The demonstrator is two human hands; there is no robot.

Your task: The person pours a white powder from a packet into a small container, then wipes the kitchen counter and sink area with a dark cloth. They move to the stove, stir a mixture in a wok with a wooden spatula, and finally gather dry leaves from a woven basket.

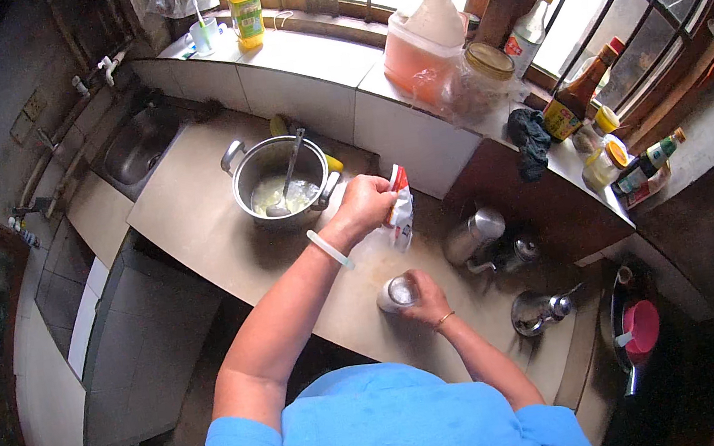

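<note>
Pinched in my left hand [365, 207] is a small red and white plastic packet [402, 214], held above the countertop. My right hand [426, 298] wraps around a glass jar [400, 293] with white granular contents; its mouth faces up and no lid sits on it. Left of my hands stands a steel two-handled pot [246, 176] holding a pale liquid with light pieces. A metal ladle [294, 170] leans inside it, its handle against the far rim. My left forearm passes close to the pot's right handle.
On the counter [192, 204], right of the jar, stand a steel canister [473, 235] and a metal pourer [535, 314]. A sink [137, 147] is at the far left. Bottles and jars, including a yellow oil bottle [246, 11], line the window ledge. A pink scoop [642, 326] rests at right.
</note>
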